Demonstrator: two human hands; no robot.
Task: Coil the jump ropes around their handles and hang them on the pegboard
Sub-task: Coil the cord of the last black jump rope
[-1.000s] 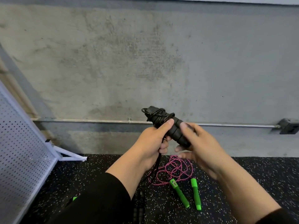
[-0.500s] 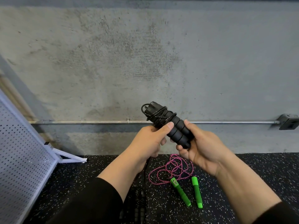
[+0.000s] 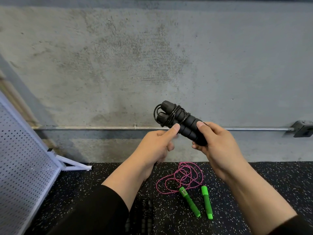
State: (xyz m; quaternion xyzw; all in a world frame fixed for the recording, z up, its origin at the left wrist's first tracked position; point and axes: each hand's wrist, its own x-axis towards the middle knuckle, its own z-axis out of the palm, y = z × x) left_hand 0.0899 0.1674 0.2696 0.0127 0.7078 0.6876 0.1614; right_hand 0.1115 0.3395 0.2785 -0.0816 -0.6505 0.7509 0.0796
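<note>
Curling round the lower ends of two black foam handles [image 3: 185, 127], the right hand [image 3: 218, 148] gripped the pair from the right; its thumb lay along the top and its fingertips showed beneath. The left hand [image 3: 155, 146] sat just left of the bundle, thumb tip pressed against the handles and the other fingers folded in, seemingly pinching a black cord [image 3: 167, 116]. That cord was wound in several loops about the handles' upper ends, near frame centre, in front of the concrete wall [image 3: 135, 56]. Both forearms reached up from the bottom edge, in black sleeves. Below them, on the speckled black floor [image 3: 279, 180], lay a loose pink rope [image 3: 181, 177] with two green handles [image 3: 189, 202] side by side. White pegboard [image 3: 22, 160] leaned at the left edge. A metal pipe [image 3: 84, 128] ran across the wall behind the hands.
</note>
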